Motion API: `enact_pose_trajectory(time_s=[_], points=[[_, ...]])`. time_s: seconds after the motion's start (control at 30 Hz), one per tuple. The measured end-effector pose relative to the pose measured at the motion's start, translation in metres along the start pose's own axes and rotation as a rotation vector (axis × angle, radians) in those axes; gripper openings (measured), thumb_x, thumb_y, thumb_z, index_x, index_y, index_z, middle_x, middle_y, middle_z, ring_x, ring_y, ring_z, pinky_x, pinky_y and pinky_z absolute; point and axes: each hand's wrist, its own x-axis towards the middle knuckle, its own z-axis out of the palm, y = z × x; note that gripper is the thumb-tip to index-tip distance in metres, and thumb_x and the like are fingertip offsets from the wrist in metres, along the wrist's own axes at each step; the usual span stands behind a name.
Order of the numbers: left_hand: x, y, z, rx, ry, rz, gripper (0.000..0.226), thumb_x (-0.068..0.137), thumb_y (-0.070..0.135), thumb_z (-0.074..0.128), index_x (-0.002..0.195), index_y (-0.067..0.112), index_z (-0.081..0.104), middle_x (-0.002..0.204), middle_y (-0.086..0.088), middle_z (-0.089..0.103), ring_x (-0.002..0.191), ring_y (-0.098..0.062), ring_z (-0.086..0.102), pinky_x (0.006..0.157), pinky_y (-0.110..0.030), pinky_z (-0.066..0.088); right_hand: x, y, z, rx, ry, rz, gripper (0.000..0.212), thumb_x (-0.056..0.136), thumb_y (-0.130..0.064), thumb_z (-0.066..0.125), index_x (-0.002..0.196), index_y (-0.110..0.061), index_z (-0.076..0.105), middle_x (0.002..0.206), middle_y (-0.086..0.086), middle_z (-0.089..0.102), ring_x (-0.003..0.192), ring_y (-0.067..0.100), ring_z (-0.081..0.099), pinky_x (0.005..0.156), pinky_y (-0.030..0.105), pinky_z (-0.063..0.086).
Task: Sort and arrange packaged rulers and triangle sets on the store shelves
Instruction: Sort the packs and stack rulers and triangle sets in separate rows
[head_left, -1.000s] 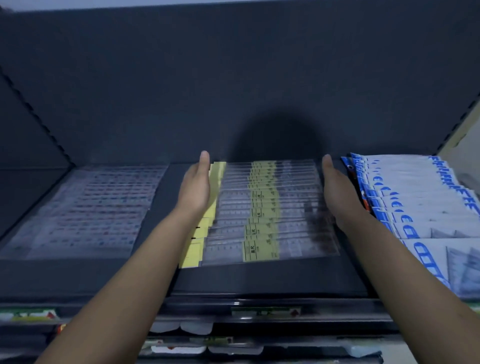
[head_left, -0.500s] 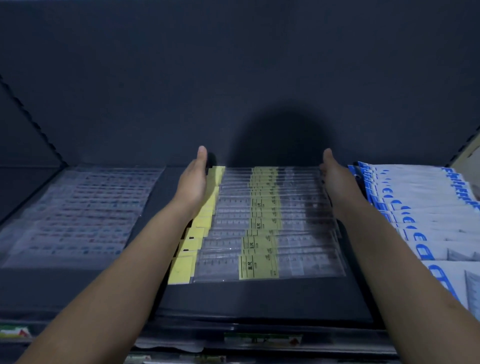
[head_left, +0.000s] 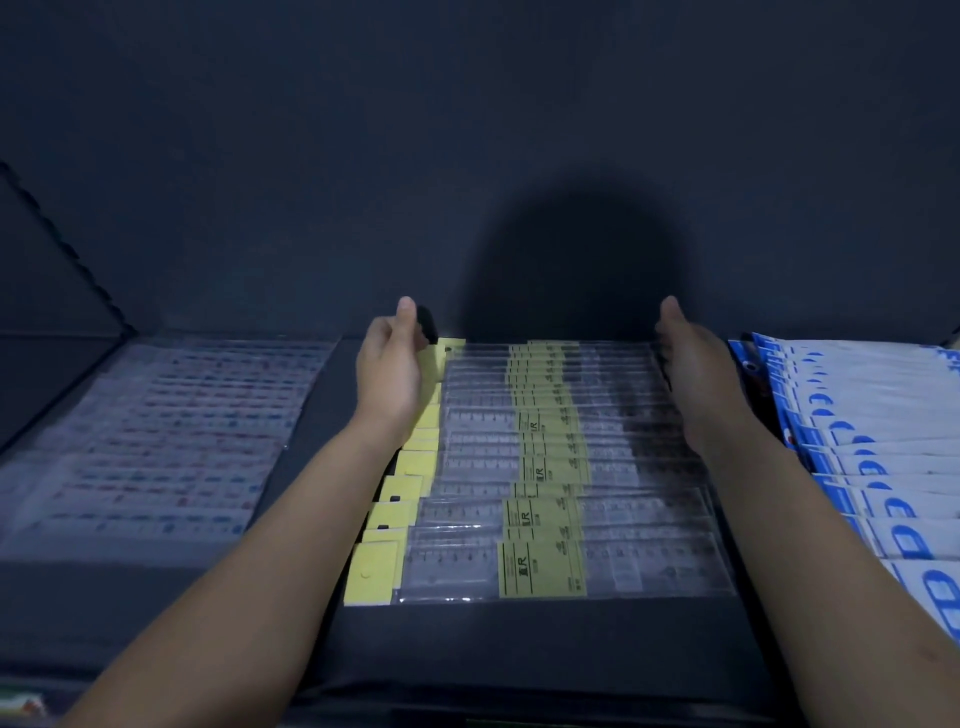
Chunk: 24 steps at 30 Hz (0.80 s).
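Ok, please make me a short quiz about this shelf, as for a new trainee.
1. True or false: the left hand and the right hand stand at the two sides of the yellow-labelled ruler packs.
2. Which packs lie rightmost on the shelf? A) green boxes B) blue-and-white packs C) red folders
3. Fill in: the yellow tabs sit at the ruler packs' ____ ends.
Key: 1 true; 2 B; 3 left.

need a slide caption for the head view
Left hand and right hand flank a row of yellow-labelled ruler packs on a dark shelf, blue-and-white packs alongside.
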Motion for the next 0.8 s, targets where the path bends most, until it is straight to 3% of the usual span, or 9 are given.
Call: enact_pose_trajectory(time_s=[0.1, 0.23, 0.43, 0.57, 0.67, 0.8], points=[[0.002, 0.002, -0.001, -0.155, 0.035, -0.063, 0.037, 0.098, 0.043, 0.044, 0.075, 0.015, 0.049, 0.072, 0.002, 0.051, 0.077, -0.015, 0.053, 0.090, -0.032, 0.046, 0.003, 0.002, 0.001, -0.039, 0.072, -0.053, 0.049, 0.091, -0.060, 0.038, 0.112, -0.020, 0.056, 0.108, -0.006, 0.060, 0.097, 0.014, 0.054, 0.084, 0.033, 0.037], [0.005, 0.004, -0.001, -0.312, 0.040, -0.113, 0.038, 0.099, 0.041, 0.044, 0.075, 0.012, 0.049, 0.068, 0.000, 0.049, 0.068, -0.013, 0.053, 0.092, -0.033, 0.049, 0.006, 0.003, 0.001, -0.067, 0.133, -0.083, 0.042, 0.091, -0.060, 0.039, 0.102, -0.022, 0.052, 0.087, -0.017, 0.052, 0.081, 0.000, 0.048, 0.074, 0.029, 0.034], [0.007, 0.002, -0.002, -0.296, 0.017, -0.100, 0.039, 0.099, 0.042, 0.043, 0.075, 0.012, 0.050, 0.069, -0.001, 0.048, 0.069, -0.015, 0.054, 0.099, -0.038, 0.049, 0.008, 0.004, 0.004, 0.023, 0.016, -0.017, 0.049, 0.088, -0.064, 0.040, 0.110, -0.023, 0.054, 0.109, -0.007, 0.057, 0.105, 0.013, 0.053, 0.100, 0.038, 0.040], [0.010, 0.002, -0.003, -0.327, -0.010, -0.104, 0.039, 0.098, 0.043, 0.043, 0.075, 0.012, 0.050, 0.068, -0.001, 0.049, 0.073, -0.017, 0.053, 0.102, -0.040, 0.047, 0.007, 0.003, 0.004, 0.025, 0.003, -0.028, 0.045, 0.090, -0.063, 0.038, 0.107, -0.024, 0.052, 0.100, -0.013, 0.054, 0.100, 0.011, 0.050, 0.101, 0.039, 0.039], [0.012, 0.004, -0.005, -0.334, -0.064, -0.115, 0.040, 0.099, 0.044, 0.043, 0.074, 0.013, 0.050, 0.065, 0.000, 0.050, 0.071, -0.016, 0.053, 0.102, -0.038, 0.046, 0.005, 0.002, 0.004, 0.039, -0.023, -0.027, 0.061, 0.091, -0.061, 0.039, 0.125, -0.012, 0.053, 0.124, -0.004, 0.056, 0.113, 0.012, 0.051, 0.105, 0.037, 0.037], [0.012, 0.006, -0.006, -0.339, -0.090, -0.126, 0.042, 0.098, 0.046, 0.042, 0.074, 0.013, 0.051, 0.064, 0.000, 0.050, 0.070, -0.016, 0.052, 0.100, -0.037, 0.045, 0.001, 0.000, 0.004, 0.029, -0.047, -0.037, 0.063, 0.092, -0.060, 0.037, 0.131, -0.012, 0.051, 0.130, 0.000, 0.055, 0.116, 0.012, 0.050, 0.105, 0.035, 0.036]])
